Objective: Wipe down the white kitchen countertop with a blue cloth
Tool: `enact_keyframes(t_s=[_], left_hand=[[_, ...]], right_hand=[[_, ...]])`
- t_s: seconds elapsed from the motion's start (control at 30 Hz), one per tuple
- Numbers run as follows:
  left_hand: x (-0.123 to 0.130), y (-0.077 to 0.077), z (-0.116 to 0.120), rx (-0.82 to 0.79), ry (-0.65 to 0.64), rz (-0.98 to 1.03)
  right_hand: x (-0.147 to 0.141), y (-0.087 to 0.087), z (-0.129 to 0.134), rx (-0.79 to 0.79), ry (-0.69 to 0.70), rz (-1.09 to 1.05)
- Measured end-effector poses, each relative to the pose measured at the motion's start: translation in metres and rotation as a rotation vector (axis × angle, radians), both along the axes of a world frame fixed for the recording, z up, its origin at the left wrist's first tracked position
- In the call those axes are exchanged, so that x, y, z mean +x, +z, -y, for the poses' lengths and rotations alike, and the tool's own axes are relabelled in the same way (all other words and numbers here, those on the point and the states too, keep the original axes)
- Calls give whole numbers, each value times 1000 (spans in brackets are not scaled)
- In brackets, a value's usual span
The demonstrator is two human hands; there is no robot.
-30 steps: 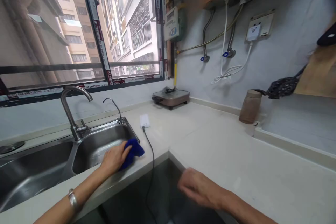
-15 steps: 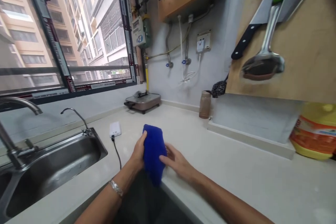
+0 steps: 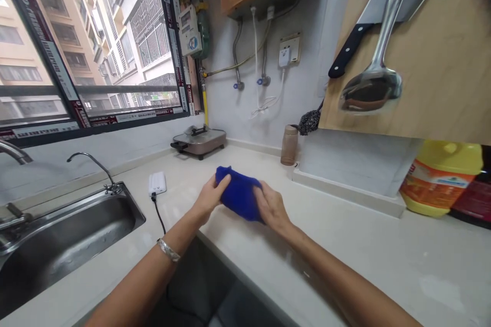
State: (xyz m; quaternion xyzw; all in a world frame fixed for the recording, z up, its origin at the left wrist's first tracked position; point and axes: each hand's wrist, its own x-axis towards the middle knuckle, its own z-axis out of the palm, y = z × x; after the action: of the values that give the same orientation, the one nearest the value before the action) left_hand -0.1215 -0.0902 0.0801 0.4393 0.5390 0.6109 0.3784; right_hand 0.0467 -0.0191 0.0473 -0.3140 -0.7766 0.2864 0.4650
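Observation:
A blue cloth (image 3: 240,194) is bunched up just above the pale countertop (image 3: 345,245), near its inner corner. My left hand (image 3: 209,198) grips the cloth's left side, with a metal bracelet on that wrist. My right hand (image 3: 271,207) grips its right side, fingers curled over the fabric. Both hands hold it together.
A steel sink (image 3: 65,237) with a small tap (image 3: 94,163) lies at the left. A white adapter (image 3: 157,183) with a black cord sits beside it. Behind are a lidded pan (image 3: 199,140), a brown bottle (image 3: 288,144), and a yellow oil jug (image 3: 441,176) at the right. A knife and ladle hang on the board.
My left hand carried the blue cloth from the sink's edge over to the counter corner. My right hand came up and took hold of its other side. The view swung right.

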Motion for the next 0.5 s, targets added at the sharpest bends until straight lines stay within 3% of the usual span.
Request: enact_keyframes(t_s=[0.13,0.3,0.4,0.5], left_hand=[[-10,9,18,-145,-126,12],[-16,12,30,-191,-298,-160],[-15,3,27,-55,-144,-568],[-9,-8,21,83,-23,-890]], right_hand=[[13,12,-1,82,-65,105],[37,33,-3,131,80,316],[54,41,-8,98,214,384],[64,30,-15,49,295,467]])
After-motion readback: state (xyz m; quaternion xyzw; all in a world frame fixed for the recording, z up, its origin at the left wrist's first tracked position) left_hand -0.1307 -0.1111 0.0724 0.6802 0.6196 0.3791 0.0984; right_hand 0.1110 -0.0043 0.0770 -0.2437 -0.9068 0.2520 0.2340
